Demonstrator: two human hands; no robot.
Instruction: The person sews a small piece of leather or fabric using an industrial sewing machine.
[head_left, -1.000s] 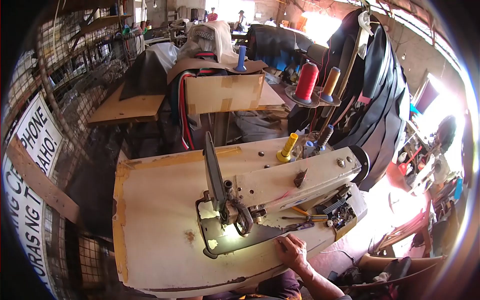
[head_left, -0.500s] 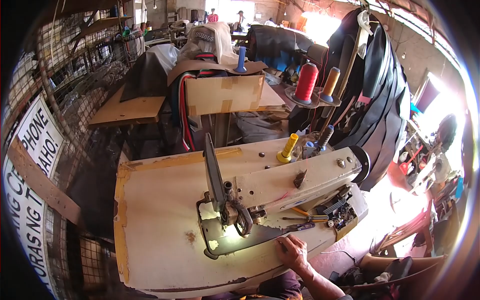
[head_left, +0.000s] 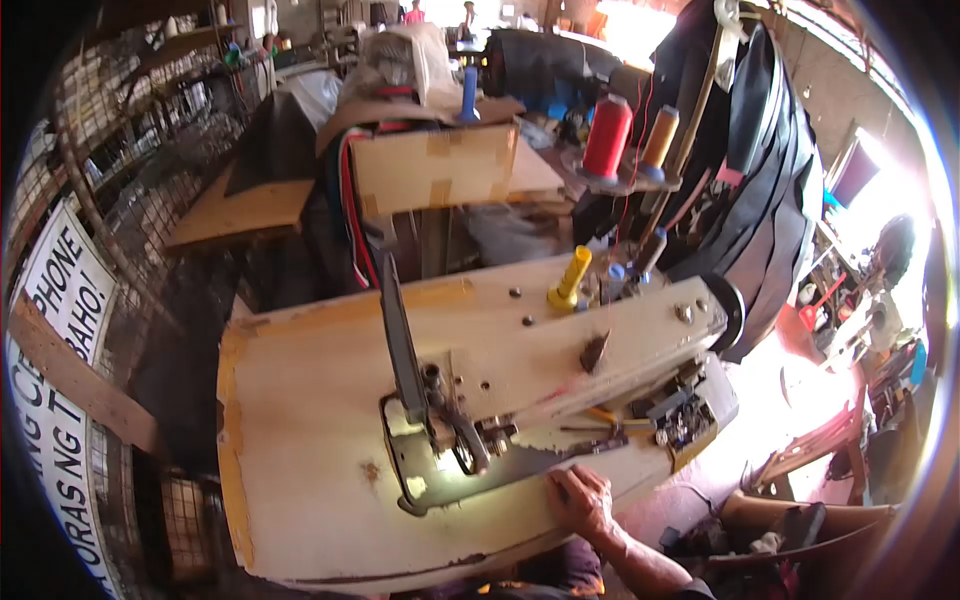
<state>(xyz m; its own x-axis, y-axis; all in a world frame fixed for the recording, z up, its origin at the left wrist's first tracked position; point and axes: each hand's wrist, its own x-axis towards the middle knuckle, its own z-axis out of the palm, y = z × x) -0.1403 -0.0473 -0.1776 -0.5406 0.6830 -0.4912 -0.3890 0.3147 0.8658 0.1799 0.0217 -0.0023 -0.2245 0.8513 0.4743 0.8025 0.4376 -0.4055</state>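
Observation:
My right hand (head_left: 582,502) rests at the front edge of the sewing table (head_left: 300,420), its fingers curled and closed. Whatever they hold, if anything, is hidden. Just left of and beyond it stands an industrial sewing machine (head_left: 560,350), with its needle head (head_left: 458,432) over a lit metal plate (head_left: 440,490). A dark slim tool (head_left: 592,446) lies on the table a little beyond my fingers, blurred. Nearby is an orange-handled tool (head_left: 606,415). My left hand is out of sight.
A yellow thread cone (head_left: 570,282) stands behind the machine. Red (head_left: 606,140) and tan thread spools (head_left: 660,140) sit on a stand. Dark sheets of material (head_left: 750,210) hang at right. A parts tray (head_left: 690,425) adjoins the machine. Lettered signs (head_left: 60,290) lean at left.
The head view has shifted slightly, so the machine and table appear a little farther left. My right hand keeps its curled pose at the table edge.

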